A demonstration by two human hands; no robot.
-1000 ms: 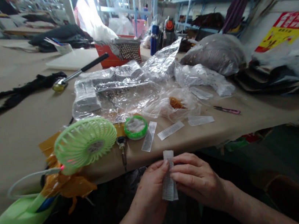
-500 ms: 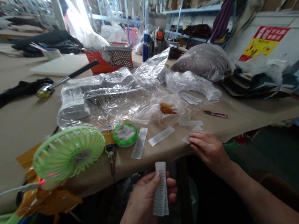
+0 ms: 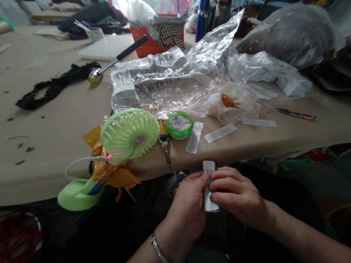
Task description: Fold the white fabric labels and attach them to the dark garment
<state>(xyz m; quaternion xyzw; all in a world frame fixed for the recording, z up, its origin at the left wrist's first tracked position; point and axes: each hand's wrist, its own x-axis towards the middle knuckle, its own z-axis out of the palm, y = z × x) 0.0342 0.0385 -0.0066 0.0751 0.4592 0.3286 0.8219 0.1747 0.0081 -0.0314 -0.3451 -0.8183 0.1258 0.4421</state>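
Below the table's near edge, my left hand (image 3: 185, 204) and my right hand (image 3: 238, 196) meet, both pinching a small stack of white printed label strips (image 3: 210, 186) held upright between them. A metal bangle sits on my left wrist. Just beyond, on the brown table (image 3: 48, 136), lie three loose label strips (image 3: 220, 133), a green round tin (image 3: 180, 125) and a dark awl-like tool (image 3: 165, 148). A light-green desk fan (image 3: 129, 133) stands at the table edge to the left of my hands.
Clear plastic bags (image 3: 169, 88) with bundled labels cover the middle of the table. Small pink-handled snips (image 3: 297, 113) lie at the right. A hammer (image 3: 116, 61), black cloth (image 3: 54, 85), an orange box (image 3: 149, 39) and bottles (image 3: 202, 12) sit farther back.
My right hand came back from the table edge, where it touched a loose strip, and joined my left hand on the label stack. The camera has swung left and down.
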